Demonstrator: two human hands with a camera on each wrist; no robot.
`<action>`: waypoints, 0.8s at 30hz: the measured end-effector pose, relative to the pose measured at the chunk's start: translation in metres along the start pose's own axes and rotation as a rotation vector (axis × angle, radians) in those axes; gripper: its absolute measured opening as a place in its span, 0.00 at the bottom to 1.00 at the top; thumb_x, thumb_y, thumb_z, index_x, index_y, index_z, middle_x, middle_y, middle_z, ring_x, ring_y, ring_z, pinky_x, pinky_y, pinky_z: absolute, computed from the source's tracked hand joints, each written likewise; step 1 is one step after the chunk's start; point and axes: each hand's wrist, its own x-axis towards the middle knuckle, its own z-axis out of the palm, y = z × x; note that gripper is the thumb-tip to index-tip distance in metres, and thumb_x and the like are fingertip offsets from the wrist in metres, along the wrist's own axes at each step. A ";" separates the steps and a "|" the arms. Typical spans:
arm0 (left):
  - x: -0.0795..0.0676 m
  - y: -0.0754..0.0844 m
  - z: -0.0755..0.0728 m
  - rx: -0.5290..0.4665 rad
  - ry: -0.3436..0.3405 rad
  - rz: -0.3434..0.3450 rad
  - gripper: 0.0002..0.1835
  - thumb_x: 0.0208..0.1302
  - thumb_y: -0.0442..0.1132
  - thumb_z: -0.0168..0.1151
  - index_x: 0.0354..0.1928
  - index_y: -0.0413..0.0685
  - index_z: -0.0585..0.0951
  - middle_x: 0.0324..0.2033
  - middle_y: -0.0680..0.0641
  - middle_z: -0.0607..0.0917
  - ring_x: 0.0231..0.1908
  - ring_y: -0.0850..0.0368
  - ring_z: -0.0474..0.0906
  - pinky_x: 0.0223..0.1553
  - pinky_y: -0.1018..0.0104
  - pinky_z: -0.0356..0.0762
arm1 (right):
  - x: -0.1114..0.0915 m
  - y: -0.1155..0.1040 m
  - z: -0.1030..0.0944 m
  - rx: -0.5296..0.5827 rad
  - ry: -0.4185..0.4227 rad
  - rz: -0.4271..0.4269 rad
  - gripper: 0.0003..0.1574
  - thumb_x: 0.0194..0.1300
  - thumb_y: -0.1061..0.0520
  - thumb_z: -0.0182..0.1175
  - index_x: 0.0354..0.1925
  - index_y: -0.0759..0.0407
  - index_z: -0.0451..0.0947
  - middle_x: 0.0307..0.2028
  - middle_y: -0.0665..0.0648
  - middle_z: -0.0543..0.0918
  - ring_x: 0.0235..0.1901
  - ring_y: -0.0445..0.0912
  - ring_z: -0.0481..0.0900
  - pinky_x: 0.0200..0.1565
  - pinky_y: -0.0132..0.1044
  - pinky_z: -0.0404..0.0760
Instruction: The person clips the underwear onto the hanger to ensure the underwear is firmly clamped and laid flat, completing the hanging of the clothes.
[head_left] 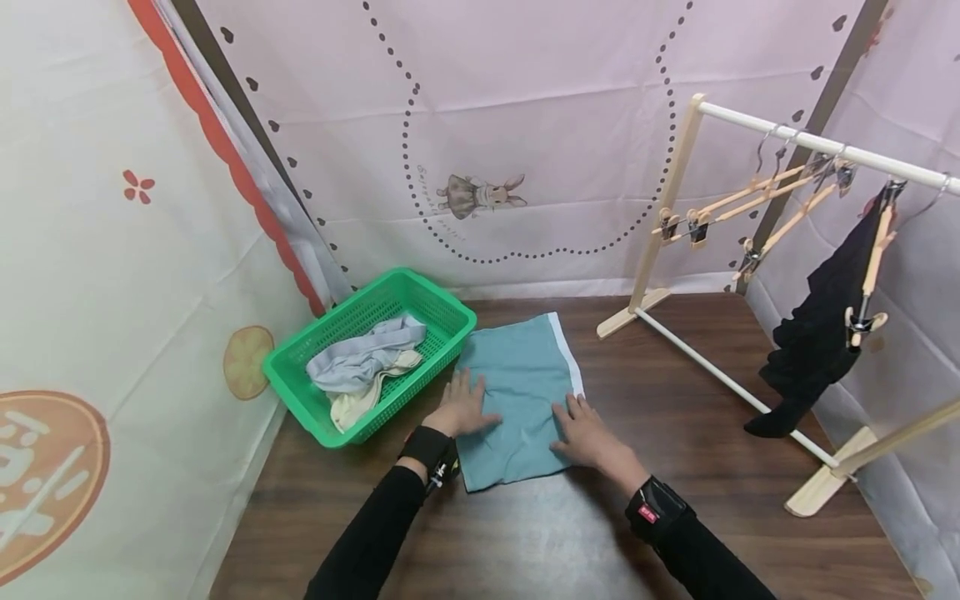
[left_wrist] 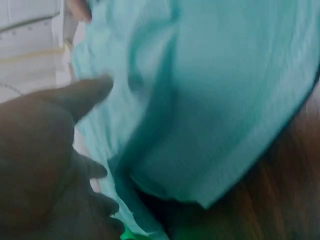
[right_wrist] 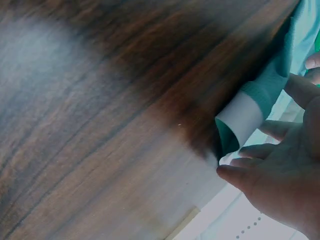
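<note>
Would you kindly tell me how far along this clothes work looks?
Apparently done: a black garment hangs on the rack. In hand: the left hand and right hand rest on a teal cloth on the table. Perhaps left: hanging it, then the pale-blue cloth and cream cloth in the green basket.

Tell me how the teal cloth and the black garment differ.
The teal cloth lies spread on the table; the black garment hangs from a hanger.
The teal cloth has a white band along one edge; the black garment shows none.
The teal cloth's outline is roughly rectangular; the black garment's is irregular.
Both are fabric.
</note>
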 end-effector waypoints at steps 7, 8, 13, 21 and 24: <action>-0.012 0.007 0.013 0.056 -0.110 0.085 0.64 0.53 0.73 0.68 0.82 0.54 0.46 0.80 0.38 0.37 0.78 0.33 0.30 0.76 0.38 0.40 | 0.000 0.001 0.006 -0.003 -0.009 -0.052 0.46 0.70 0.48 0.66 0.74 0.69 0.60 0.75 0.79 0.50 0.75 0.71 0.48 0.73 0.60 0.58; -0.013 0.006 0.013 0.059 -0.107 0.070 0.65 0.52 0.73 0.69 0.82 0.56 0.46 0.81 0.39 0.37 0.78 0.33 0.30 0.77 0.39 0.40 | 0.001 0.001 0.006 0.000 -0.004 -0.054 0.46 0.70 0.49 0.66 0.74 0.69 0.60 0.75 0.79 0.50 0.75 0.71 0.48 0.73 0.60 0.58; -0.015 0.003 0.010 0.087 -0.064 0.046 0.68 0.47 0.72 0.74 0.82 0.59 0.46 0.81 0.39 0.37 0.78 0.32 0.30 0.76 0.37 0.38 | 0.000 0.001 0.006 0.010 0.016 -0.057 0.43 0.71 0.50 0.66 0.74 0.65 0.63 0.75 0.77 0.52 0.75 0.70 0.49 0.73 0.61 0.58; -0.022 0.004 0.020 0.066 -0.082 0.215 0.68 0.44 0.71 0.77 0.82 0.58 0.50 0.80 0.38 0.37 0.77 0.30 0.30 0.74 0.31 0.39 | -0.019 0.005 0.005 0.026 -0.020 -0.036 0.40 0.71 0.51 0.65 0.74 0.63 0.65 0.76 0.76 0.52 0.76 0.69 0.50 0.72 0.65 0.55; -0.025 0.001 0.015 0.069 -0.084 0.204 0.68 0.44 0.70 0.77 0.82 0.60 0.49 0.81 0.40 0.37 0.77 0.30 0.29 0.74 0.32 0.37 | -0.022 0.007 -0.001 0.037 -0.014 -0.053 0.39 0.72 0.52 0.64 0.74 0.64 0.64 0.76 0.75 0.52 0.76 0.67 0.50 0.72 0.66 0.56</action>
